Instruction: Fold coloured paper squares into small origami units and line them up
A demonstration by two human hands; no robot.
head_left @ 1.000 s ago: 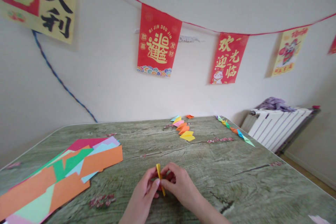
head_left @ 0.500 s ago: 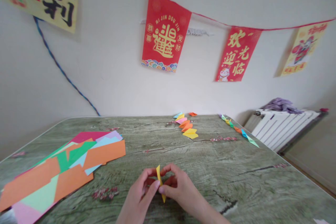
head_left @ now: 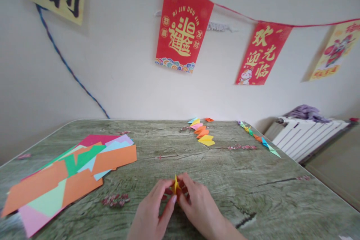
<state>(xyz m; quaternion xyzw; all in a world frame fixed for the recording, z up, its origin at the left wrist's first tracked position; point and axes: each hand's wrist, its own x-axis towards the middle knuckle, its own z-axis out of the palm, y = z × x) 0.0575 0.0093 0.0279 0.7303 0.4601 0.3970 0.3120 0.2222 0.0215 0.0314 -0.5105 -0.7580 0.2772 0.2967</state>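
Note:
Between my two hands, just above the near middle of the table, is a small piece of folded yellow paper (head_left: pixel 176 185) with its pointed tip upward. My left hand (head_left: pixel 154 206) pinches it from the left with thumb and forefinger. From the right, my right hand (head_left: pixel 198 202) closes its fingers on the same paper. The fingers hide its lower part. Farther back lies a row of folded paper pieces, among them a yellow one (head_left: pixel 206 140) and an orange one (head_left: pixel 202 133).
Loose coloured paper strips (head_left: pixel 80 187) overlap in a pile on the left of the wood-patterned table (head_left: pixel 157 168). A chain of folded papers (head_left: pixel 257 138) lies along the right edge. A white radiator (head_left: pixel 306 133) with a purple cloth (head_left: pixel 306 113) stands beyond it.
The yellow paper has turned in my fingers: it was a long narrow strip seen edge-on, and now a short pointed shape shows. My right hand's fingers have curled closer around it.

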